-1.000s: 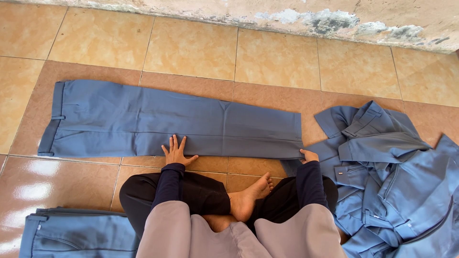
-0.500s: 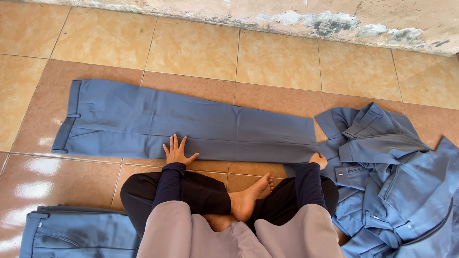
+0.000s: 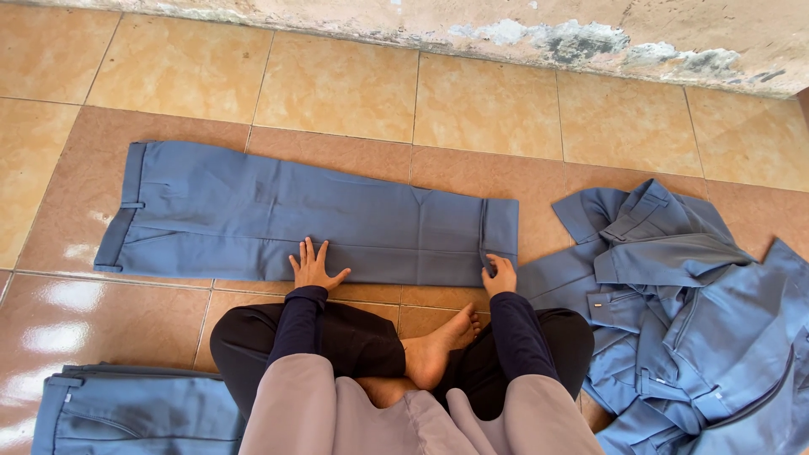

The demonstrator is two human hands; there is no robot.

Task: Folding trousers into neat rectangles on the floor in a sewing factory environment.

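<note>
A pair of blue trousers [image 3: 278, 219] lies flat on the tiled floor, waistband at the left, leg end folded back on itself at the right. My left hand [image 3: 313, 268] rests flat with spread fingers on the near edge of the trousers. At the right end, my right hand [image 3: 500, 274] pinches the folded leg hem. I sit cross-legged in dark trousers, one bare foot [image 3: 434, 347] showing between my knees.
A heap of crumpled blue garments [image 3: 691, 312] lies to my right. Another folded blue piece [image 3: 135, 413] sits at my lower left. A stained, peeling wall base [image 3: 539, 38] runs along the far side of the tan floor tiles.
My right hand has brought the leg end leftward, folding it over so the trousers look shorter. The view has also shifted. My left hand stays pressed on the near edge.
</note>
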